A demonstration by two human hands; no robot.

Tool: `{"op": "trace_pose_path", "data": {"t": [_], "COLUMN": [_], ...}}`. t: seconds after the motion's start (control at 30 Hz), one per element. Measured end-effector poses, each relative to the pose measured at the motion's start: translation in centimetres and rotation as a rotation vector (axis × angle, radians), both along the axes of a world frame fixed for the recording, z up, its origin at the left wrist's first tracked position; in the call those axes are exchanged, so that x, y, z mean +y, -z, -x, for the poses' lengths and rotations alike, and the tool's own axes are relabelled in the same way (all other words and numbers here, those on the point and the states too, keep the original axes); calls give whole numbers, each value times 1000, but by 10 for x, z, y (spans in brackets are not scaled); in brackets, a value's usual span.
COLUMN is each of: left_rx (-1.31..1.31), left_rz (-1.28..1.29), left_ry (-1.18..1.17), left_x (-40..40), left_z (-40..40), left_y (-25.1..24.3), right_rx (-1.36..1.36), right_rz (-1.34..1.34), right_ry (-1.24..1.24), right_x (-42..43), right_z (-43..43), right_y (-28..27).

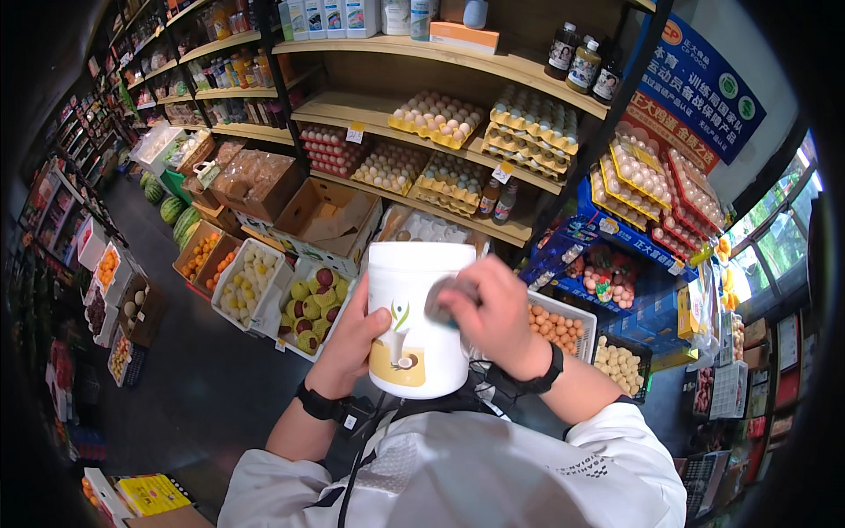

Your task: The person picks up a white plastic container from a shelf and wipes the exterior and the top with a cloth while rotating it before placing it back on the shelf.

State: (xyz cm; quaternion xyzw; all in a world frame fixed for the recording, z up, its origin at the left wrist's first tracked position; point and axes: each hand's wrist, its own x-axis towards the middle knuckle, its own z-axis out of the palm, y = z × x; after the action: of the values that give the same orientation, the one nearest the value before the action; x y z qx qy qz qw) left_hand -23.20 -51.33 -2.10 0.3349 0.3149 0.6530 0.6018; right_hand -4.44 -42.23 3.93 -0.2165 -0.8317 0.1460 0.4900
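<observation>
A white plastic tub [422,284] with a wide lid stands upright in front of my chest. Its side bears a green leaf-like mark and a picture of a glass and a halved coconut. My left hand [360,330] grips the tub from the left, thumb across its front. In my right hand [498,310] is a dark grey cloth-like wad [452,300], blurred, pressed on or close against the tub's right side. Whether the wad touches the tub I cannot tell. Both wrists wear black bands.
Wooden shelves [396,45] with egg trays [439,119] and bottles rise ahead. Below stand an open carton [327,218], a fruit crate [317,300] and a basket of brown eggs [554,327]. Stacked egg packs [634,178] are at the right; watermelons [175,211] lie left.
</observation>
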Motion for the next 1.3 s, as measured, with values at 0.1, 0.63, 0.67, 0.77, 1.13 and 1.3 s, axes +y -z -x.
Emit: {"op": "trace_pose_path", "data": {"t": [0.1,0.63,0.67,0.77,1.13,1.3], "left_rx": [-14,-175,-218,-273,-167,-122], "left_rz": [68,255,228,176,152,80], "left_ry": [5,16,30,79,90,39], "left_x": [-9,-4,-1,-2,-12,-11], "left_z": [-3,-19,-17,-13,-22,-22], "left_y": [-2,0,1,-1,-21,-24], "right_rx": [75,76,-11,-51,-63,-4], "right_rz": [144,458,345,207,-21,92], "right_ry": [95,87,82,-43,-309,-303], "right_x": [12,22,16,-4,-28,-40], "right_z": [6,1,1,-3,-40,-43], "right_y": [-2,7,11,8,-3,9]}}
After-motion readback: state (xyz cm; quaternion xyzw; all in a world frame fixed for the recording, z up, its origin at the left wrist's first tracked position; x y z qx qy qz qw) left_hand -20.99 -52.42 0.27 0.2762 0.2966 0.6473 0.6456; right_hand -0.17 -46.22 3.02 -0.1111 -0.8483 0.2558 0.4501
